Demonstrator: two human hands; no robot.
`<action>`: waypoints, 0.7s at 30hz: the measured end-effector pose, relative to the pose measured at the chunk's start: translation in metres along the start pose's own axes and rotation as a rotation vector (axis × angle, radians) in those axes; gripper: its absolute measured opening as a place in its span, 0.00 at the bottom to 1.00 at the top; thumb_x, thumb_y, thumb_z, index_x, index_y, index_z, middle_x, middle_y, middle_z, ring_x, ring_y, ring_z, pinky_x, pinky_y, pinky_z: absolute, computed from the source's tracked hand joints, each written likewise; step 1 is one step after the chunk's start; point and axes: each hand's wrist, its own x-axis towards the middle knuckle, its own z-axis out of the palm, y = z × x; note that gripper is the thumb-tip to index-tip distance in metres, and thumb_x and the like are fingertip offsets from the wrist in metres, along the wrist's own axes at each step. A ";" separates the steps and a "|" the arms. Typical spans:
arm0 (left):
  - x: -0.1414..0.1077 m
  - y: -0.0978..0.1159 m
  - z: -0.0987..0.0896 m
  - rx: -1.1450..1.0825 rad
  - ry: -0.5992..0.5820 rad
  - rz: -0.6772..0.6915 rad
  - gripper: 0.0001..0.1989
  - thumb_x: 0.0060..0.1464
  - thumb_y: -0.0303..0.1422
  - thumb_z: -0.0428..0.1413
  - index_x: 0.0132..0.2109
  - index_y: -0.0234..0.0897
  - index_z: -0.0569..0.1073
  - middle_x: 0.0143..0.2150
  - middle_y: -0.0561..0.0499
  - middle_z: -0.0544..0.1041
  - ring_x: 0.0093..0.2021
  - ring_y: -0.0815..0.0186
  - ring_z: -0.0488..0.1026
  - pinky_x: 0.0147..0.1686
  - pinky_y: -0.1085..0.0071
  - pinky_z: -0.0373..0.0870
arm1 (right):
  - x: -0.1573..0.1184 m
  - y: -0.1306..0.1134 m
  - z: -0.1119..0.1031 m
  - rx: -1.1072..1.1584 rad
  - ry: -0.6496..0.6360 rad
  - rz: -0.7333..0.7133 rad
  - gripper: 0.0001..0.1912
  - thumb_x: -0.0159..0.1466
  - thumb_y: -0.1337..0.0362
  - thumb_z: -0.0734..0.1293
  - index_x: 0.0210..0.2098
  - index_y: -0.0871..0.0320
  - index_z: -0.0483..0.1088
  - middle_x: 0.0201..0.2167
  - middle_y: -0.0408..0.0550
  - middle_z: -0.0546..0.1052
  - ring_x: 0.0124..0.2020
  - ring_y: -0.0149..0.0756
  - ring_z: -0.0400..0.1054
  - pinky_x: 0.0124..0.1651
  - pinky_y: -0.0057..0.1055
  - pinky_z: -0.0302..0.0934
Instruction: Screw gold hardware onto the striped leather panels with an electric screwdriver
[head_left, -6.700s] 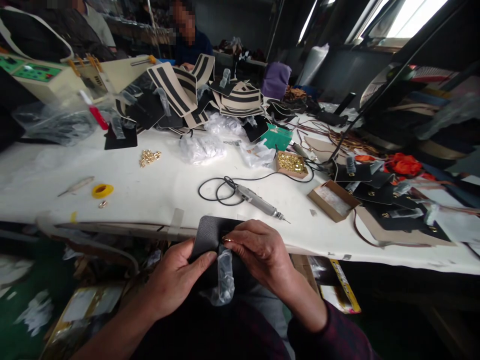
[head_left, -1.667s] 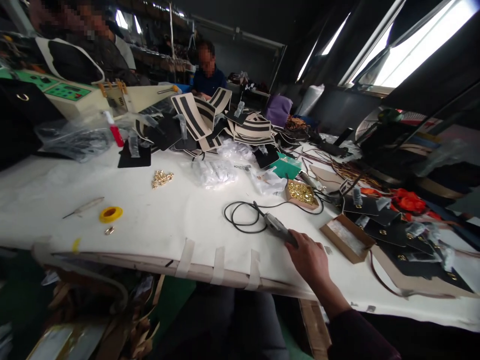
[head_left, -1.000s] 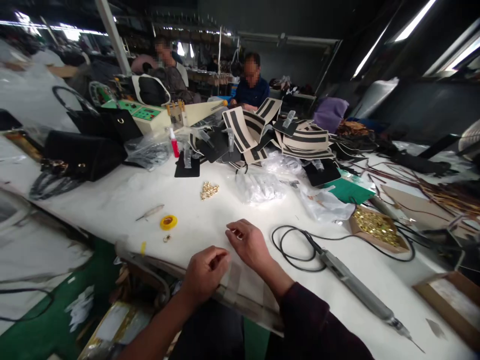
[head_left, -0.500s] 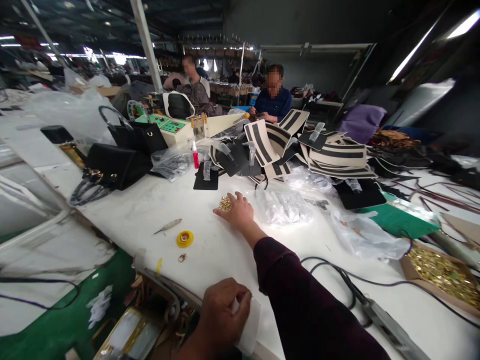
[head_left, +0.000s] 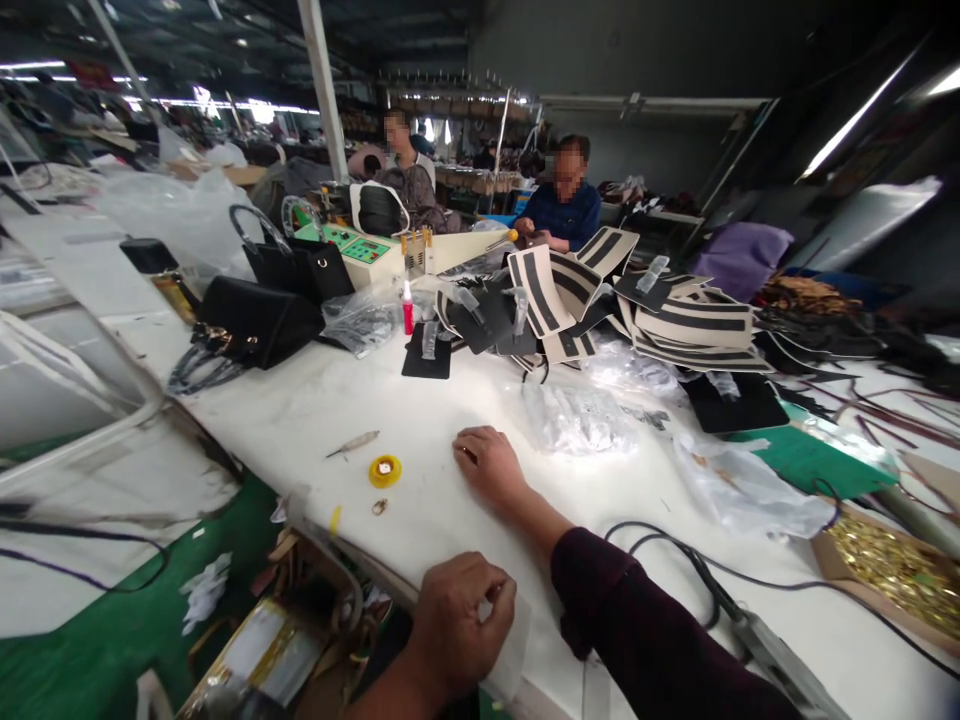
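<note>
My right hand (head_left: 489, 464) is curled over the white tabletop, its fingers closed. A small glint of gold metal pieces (head_left: 469, 453) shows under the fingers; the rest is hidden by the hand. At the table's front edge my left hand (head_left: 466, 622) pinches a clear plastic bag (head_left: 514, 645), which hangs below the thumb and fingers. To the left of my right hand lie a yellow ring-shaped roll (head_left: 385, 471), a small gold clasp (head_left: 380, 507) and a thin pointed tool (head_left: 352, 444).
Bagged clear parts (head_left: 581, 420) lie right of my right hand. Behind are striped panels (head_left: 694, 325), a red bottle (head_left: 408, 310) and black handbags (head_left: 251, 325). A box of gold hardware (head_left: 892, 570) and a corded tool (head_left: 780, 650) are at right. A co-worker (head_left: 562, 205) sits opposite.
My right hand has closed over the small pile of gold pieces and drawn back toward me. The pile no longer shows on the table. My left hand still pinches the bag; the view has shifted slightly.
</note>
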 end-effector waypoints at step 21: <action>-0.006 -0.004 0.004 0.025 0.010 -0.023 0.09 0.61 0.31 0.56 0.31 0.40 0.75 0.26 0.51 0.76 0.29 0.64 0.75 0.32 0.68 0.68 | 0.037 -0.088 -0.030 0.042 -0.087 -0.160 0.16 0.71 0.63 0.67 0.56 0.50 0.78 0.58 0.47 0.78 0.59 0.43 0.70 0.63 0.38 0.65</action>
